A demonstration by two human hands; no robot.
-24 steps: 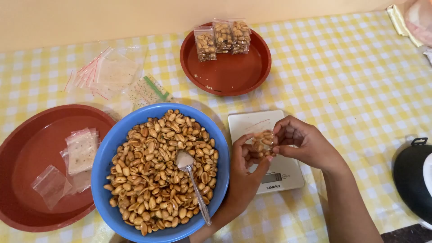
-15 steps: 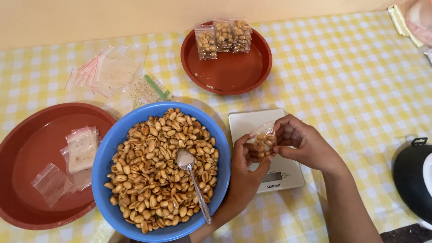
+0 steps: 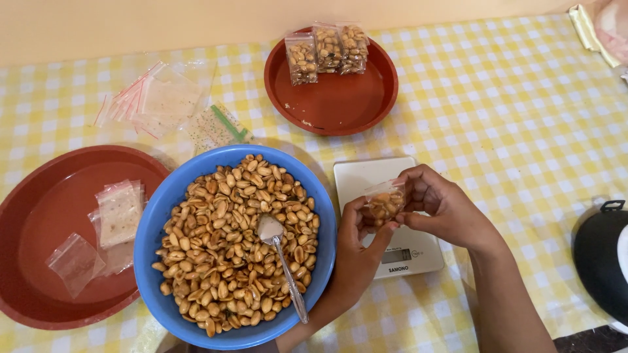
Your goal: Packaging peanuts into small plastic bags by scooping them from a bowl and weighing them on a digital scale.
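Both my hands pinch one small clear bag of peanuts (image 3: 384,202) just above a white kitchen scale (image 3: 366,176). My left hand (image 3: 356,252) holds its lower left side, my right hand (image 3: 441,209) its right edge. To the left stands a blue bowl (image 3: 157,216) full of roasted peanuts (image 3: 222,248), with a metal spoon (image 3: 281,261) lying in them. Three filled peanut bags (image 3: 327,49) lean at the far rim of a red round tray (image 3: 333,98).
A second red tray (image 3: 39,216) at the left holds a few empty clear bags (image 3: 118,212). More empty zip bags (image 3: 160,101) lie on the yellow checked tablecloth (image 3: 510,117). A black object (image 3: 598,255) sits at the right edge.
The small peanut bag has turned slightly in my fingers and now lies flatter between both hands. The view has drifted down a little.
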